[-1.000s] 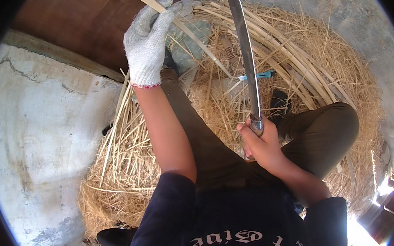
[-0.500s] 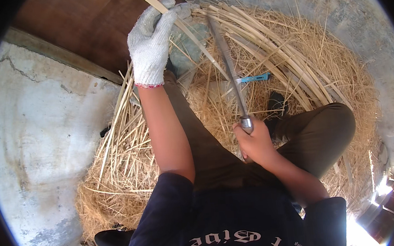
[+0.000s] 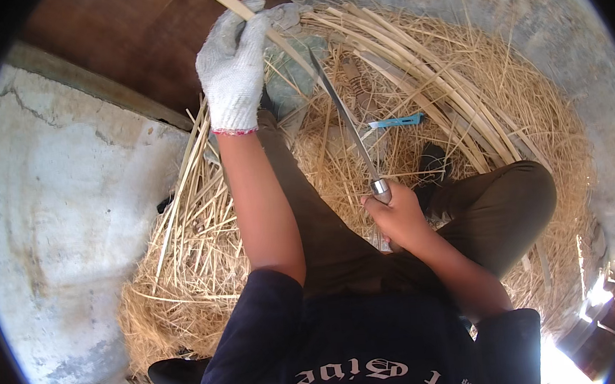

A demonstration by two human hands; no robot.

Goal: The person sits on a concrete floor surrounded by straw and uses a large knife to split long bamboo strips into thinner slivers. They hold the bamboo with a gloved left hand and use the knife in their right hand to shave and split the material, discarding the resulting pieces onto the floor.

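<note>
My left hand (image 3: 231, 71), in a white knitted glove, is closed around a pale, thin bamboo strip (image 3: 233, 4). The strip slants down from the top edge toward the blade. My bare right hand (image 3: 398, 214) grips a long knife (image 3: 355, 135) by its handle, just below a shiny metal collar. Its narrow blade points up and to the left, and its upper part lies at the lower stretch of the strip. Whether the edge touches the strip I cannot tell.
Fine shavings (image 3: 547, 115) cover the floor around my legs. A bundle of long bamboo strips (image 3: 435, 73) lies at the right, more strips (image 3: 196, 193) at the left. A blue box cutter (image 3: 397, 121) rests on the shavings beside the knife. Concrete walls (image 3: 70, 210) stand close by.
The knife's blade has swung to the left, its tip now nearer the strip. My left hand has shifted slightly left with the strip still in it.
</note>
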